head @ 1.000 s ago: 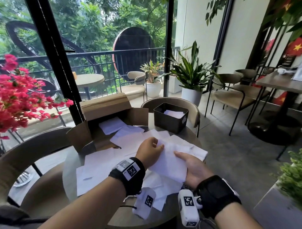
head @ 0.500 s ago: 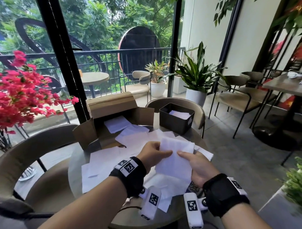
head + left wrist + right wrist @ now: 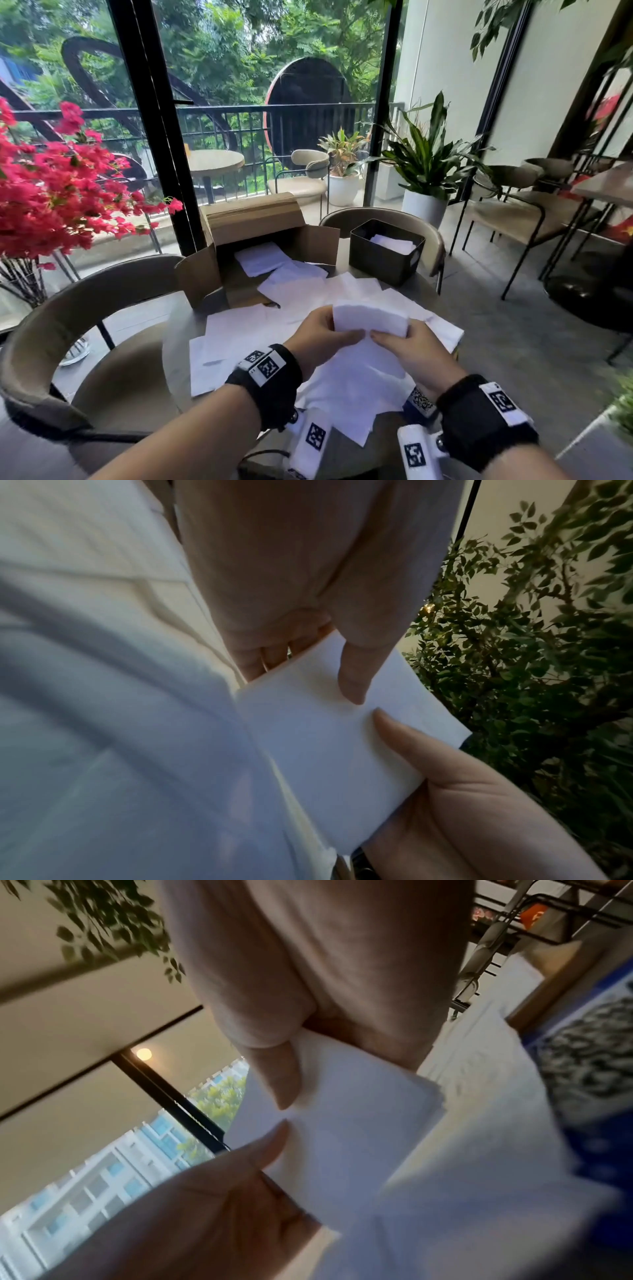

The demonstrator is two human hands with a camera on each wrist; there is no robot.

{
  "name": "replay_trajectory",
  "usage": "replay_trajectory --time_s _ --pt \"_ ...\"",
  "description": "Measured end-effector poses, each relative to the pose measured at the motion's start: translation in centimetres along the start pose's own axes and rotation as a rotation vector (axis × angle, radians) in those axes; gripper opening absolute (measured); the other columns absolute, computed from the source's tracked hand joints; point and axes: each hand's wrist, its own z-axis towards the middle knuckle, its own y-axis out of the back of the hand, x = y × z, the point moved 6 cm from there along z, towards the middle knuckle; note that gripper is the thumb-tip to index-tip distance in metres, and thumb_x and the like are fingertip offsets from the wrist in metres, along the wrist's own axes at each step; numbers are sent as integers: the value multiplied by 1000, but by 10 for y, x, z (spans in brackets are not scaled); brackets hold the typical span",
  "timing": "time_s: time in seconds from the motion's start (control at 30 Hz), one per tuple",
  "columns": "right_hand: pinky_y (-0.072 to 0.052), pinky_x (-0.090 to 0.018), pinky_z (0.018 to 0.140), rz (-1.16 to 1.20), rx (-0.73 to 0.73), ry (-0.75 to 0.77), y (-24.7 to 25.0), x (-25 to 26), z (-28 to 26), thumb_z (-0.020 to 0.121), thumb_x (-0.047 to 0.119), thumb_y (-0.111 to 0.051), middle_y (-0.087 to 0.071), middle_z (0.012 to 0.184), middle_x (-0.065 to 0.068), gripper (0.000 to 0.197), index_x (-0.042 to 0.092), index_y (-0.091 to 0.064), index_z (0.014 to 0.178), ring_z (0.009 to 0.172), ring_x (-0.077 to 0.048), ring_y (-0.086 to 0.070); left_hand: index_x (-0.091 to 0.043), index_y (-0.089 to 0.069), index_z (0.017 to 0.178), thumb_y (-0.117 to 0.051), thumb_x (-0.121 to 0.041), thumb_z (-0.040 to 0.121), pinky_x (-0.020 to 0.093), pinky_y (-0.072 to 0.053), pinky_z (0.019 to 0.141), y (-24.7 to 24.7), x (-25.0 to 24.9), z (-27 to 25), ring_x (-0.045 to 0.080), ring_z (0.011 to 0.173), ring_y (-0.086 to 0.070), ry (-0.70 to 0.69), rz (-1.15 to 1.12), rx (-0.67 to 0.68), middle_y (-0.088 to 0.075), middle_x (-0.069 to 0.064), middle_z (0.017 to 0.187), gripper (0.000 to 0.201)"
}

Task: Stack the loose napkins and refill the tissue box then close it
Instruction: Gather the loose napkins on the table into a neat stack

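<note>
**Two hands hold a small pile of white napkins over the bench**

The left hand [image 3: 317,337] and the right hand [image 3: 409,349] hold one small pile of square white paper napkins [image 3: 370,317] between them. The pile is lifted a little above the round grey bench [image 3: 178,346], near the middle of it. On each hand the thumb lies on the near face of the pile and the fingers curl round behind it, so both hands are clamped on the pile. The two thumb tips almost meet. In the left wrist view the thumb presses the pile [image 3: 329,723] flat. In the right wrist view the pile [image 3: 342,1137] shows a few thin layers at its edge.

Many loose white napkins [image 3: 239,342] lie spread out flat on the bench, under and around the hands. Some lie on top of each other.

The open brown cardboard box [image 3: 253,222] stands at the far left of the bench with its flaps out. One white napkin [image 3: 262,258] lies inside it, and more napkins spill out of its front onto the bench.

The square dark tissue box [image 3: 385,260] stands at the far right of the bench, well apart from the hands. It has no lid on. A few white napkins [image 3: 394,244] lie low inside it.
</note>
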Motion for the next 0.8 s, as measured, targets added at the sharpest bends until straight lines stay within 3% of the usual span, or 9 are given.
replay_trajectory --time_s 0.07,0.17,0.23,0.33,0.4,0.5,0.6,0.7,0.8 --pt "-62 -42 95 -20 26 -14 -6 -3 -2 98 -2 -67 -82 109 -13 19 7 -80 109 107 -27 -77 -2 -71 118 -74 -5 91 50 -54 102 0 5 -4 37 114 -69 17 8 10 -75 17 116 28" --pt "-62 -46 96 -24 4 2 -6 -2 -2 98 1 -68 -83 105 -10 18 8 -81 108 107 -28 -77 -9 -73 115 -73 -12 92 47 -56 100 1 4 -2 28 111 -71 -15 83 -30 -77 9 113 24" --pt "-59 -52 101 -11 0 0 -7 -1 -1 98 5 -69 -82 107 -12 17 7 -80 111 108 -29 -77 -12 -76 109 -72 -19 93 46 -59 94 3 0 1 21 101 -73 -39 180 -82 -78 6 108 18" --pt "-59 -51 101 89 2 -58 -8 -2 -1 99 4 -67 -81 111 -17 18 1 -77 115 111 -35 -75 -9 -77 100 -67 -24 96 38 -59 83 8 -7 4 14 85 -68 -27 274 -159 -78 9 99 18" --pt "-62 -46 95 237 4 -105 -9 2 -4 100 4 -65 -79 114 -21 21 -2 -74 118 109 -37 -76 -5 -74 91 -66 -36 94 34 -53 71 12 -12 6 13 75 -62 -17 301 -181 -73 6 86 32" --pt "-66 -38 85 450 59 -181 -15 10 -10 102 6 -60 -78 117 -22 25 -4 -73 121 102 -31 -78 6 -63 82 -61 -56 83 32 -37 65 17 -20 7 14 68 -45 -56 349 -224 -51 3 73 61" --pt "-64 -36 89 600 136 -270 -27 12 -17 105 11 -55 -76 124 -23 30 -4 -72 125 105 -28 -78 -6 -49 66 -60 -52 89 34 -29 62 15 -25 5 16 64 -36 -101 405 -253 -38 2 68 52" --pt "-65 -35 85 664 159 -321 -34 12 -23 109 13 -47 -75 124 -24 34 -6 -71 125 102 -28 -79 -17 -40 61 -61 -46 95 34 -26 59 14 -26 2 16 60 -30 -108 470 -280 -32 0 64 49" --pt "-61 -42 99 657 151 -346 -33 10 -27 110 13 -44 -74 126 -25 36 -7 -69 128 107 -31 -77 -16 -39 57 -59 -44 98 31 -25 56 20 -28 -1 15 56 -30 -99 526 -294 -32 0 60 53"
